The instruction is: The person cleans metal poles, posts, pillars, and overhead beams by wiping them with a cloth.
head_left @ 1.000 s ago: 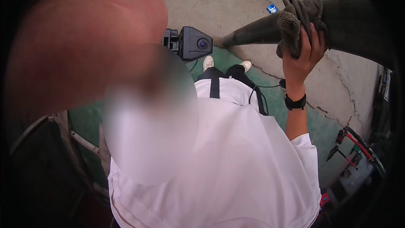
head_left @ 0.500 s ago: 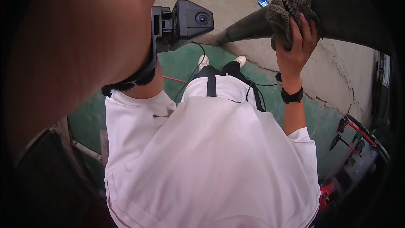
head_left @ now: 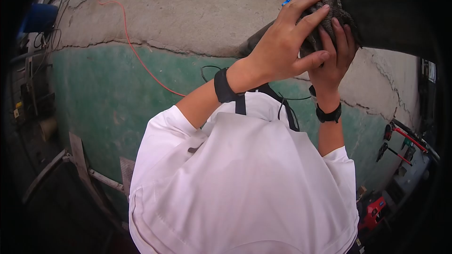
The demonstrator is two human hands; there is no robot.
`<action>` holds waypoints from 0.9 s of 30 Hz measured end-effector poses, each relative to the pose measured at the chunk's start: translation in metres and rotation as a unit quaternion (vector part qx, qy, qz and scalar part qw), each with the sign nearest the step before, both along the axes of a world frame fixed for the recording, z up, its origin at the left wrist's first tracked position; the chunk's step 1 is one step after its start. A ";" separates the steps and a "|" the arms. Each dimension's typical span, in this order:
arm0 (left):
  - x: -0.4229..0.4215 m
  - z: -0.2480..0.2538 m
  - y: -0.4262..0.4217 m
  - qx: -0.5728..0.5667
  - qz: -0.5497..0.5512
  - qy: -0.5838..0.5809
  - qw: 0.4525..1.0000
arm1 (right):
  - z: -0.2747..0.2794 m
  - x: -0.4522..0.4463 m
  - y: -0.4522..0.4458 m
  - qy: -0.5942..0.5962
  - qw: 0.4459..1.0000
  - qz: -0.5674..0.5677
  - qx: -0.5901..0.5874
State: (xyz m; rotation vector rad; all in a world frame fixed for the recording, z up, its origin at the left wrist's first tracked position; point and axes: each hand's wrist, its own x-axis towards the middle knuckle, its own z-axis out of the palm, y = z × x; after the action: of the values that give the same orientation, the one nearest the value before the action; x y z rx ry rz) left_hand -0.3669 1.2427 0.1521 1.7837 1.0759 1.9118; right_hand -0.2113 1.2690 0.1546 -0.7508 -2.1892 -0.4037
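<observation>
Grey-brown cloth (head_left: 335, 3) now meets both hands (head_left: 282, 43) (head_left: 331, 68): left newly arrived, open; right's grip unclear.

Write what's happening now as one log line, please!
left hand: on grey-brown cloth | right hand: on same cloth | cloth: bunched against dark tapered pole

We see rough, woven cloth (head_left: 334, 1) against the smooth tube (head_left: 388, 16). Around the tube, we see rough concrete (head_left: 188, 11).
</observation>
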 end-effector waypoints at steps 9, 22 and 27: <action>0.046 -0.024 -0.001 0.117 0.056 0.042 0.991 | -0.138 0.071 0.004 0.398 0.842 0.051 -0.362; 0.008 -0.094 -0.014 -0.156 -0.019 -0.072 0.985 | -0.101 0.040 0.007 -0.190 0.973 0.070 -0.107; 0.021 -0.016 0.004 0.039 0.019 -0.090 0.995 | -0.030 0.054 0.035 -0.108 0.979 0.112 0.134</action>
State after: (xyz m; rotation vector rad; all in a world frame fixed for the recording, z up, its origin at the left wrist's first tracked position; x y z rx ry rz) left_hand -0.3461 1.2463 0.1365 1.6033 0.9922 2.1166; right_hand -0.1568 1.3045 0.1243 -0.3199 -2.3261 -0.6736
